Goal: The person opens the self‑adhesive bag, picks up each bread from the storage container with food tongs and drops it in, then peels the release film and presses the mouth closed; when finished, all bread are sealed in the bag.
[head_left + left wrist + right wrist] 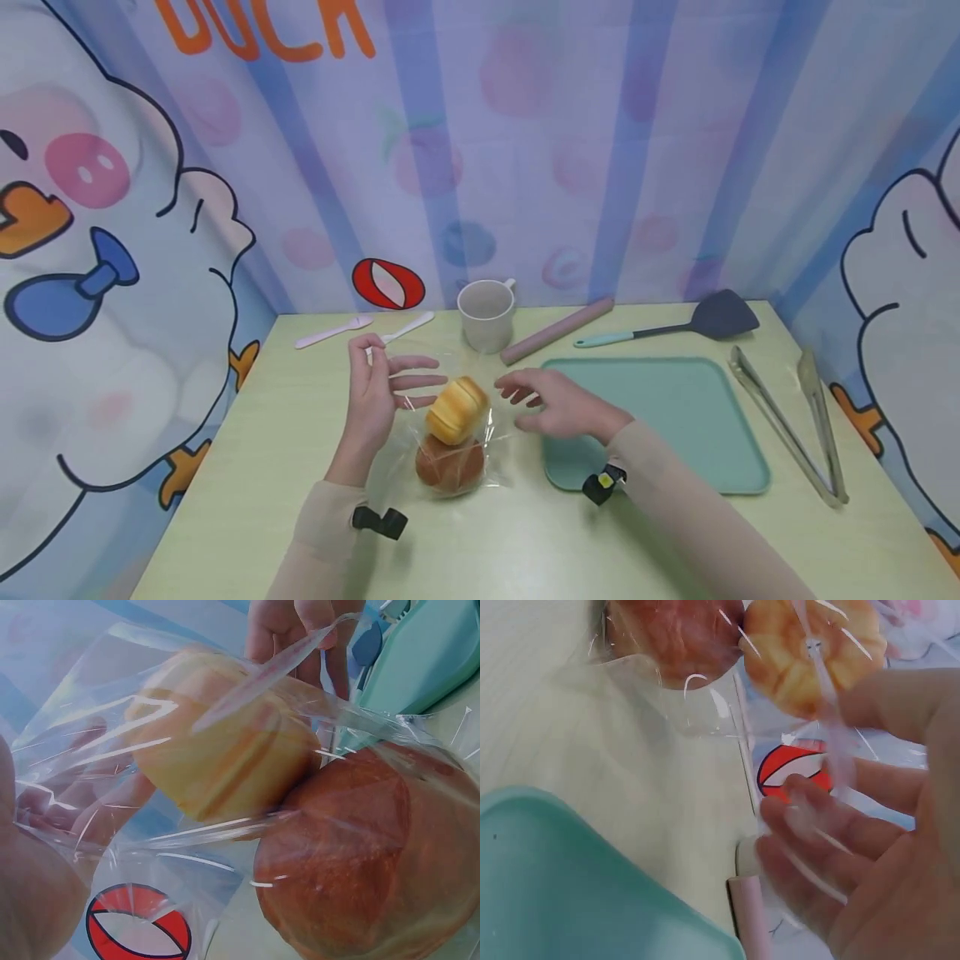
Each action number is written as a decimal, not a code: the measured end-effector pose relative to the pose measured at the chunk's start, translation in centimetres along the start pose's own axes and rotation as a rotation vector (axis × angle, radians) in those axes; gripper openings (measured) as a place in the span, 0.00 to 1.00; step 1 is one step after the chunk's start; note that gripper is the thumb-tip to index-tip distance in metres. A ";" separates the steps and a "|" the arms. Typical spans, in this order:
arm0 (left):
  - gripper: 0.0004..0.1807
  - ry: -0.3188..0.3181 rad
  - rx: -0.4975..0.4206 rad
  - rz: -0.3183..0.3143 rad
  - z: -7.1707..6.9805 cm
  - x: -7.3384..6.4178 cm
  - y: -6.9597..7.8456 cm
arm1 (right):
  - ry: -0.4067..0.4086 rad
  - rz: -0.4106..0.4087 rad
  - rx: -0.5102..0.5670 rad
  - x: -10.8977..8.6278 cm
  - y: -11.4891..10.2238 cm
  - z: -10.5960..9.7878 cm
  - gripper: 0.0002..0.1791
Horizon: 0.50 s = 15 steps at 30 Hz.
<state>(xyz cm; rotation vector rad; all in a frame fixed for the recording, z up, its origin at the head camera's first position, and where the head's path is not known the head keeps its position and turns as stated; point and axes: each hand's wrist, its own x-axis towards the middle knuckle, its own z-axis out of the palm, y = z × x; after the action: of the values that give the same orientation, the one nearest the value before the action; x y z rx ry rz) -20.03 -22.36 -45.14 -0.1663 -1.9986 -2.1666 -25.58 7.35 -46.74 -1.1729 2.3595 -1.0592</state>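
Note:
A clear plastic bag (pixel 491 477) encloses a yellow ridged bun (pixel 459 408) and a round brown bun (pixel 448 467), the yellow one above. My left hand (pixel 372 396) is at the bag's upper left, fingers spread and mostly straight; in the left wrist view they show through the film. Whether they are inside or behind it I cannot tell. To the bag's right, my right hand (pixel 558 404) has loosely bent fingers, with thumb and fingers apart. A thin clear strip (pixel 821 671) of plastic crosses its thumb and fingertips in the right wrist view.
A green tray (pixel 660 408) lies right of the bag, partly under my right forearm. Behind stand a white mug (pixel 486 315), a pink rod (pixel 557 332) and a spatula (pixel 720 317). Metal tongs (pixel 787 429) lie far right. A pink fork (pixel 333 332) and white utensil (pixel 408 327) lie back left.

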 end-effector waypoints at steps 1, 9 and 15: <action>0.18 0.000 -0.007 0.004 0.0 0.0 0.0 | -0.012 -0.009 -0.004 0.1 -0.2 0.0 0.27; 0.18 0.004 -0.030 0.017 -0.4 -0.2 0.1 | -0.143 -0.022 -0.124 0.2 -1.0 0.7 0.10; 0.19 0.020 -0.012 0.008 -0.5 -0.2 0.1 | -0.302 -0.047 -0.035 -0.7 -2.2 1.4 0.04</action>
<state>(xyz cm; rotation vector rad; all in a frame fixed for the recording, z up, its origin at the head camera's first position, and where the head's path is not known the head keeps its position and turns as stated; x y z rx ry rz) -19.82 -22.89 -45.10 -0.1539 -1.9714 -2.1671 -23.13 6.32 -46.16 -1.3053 2.1335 -0.7927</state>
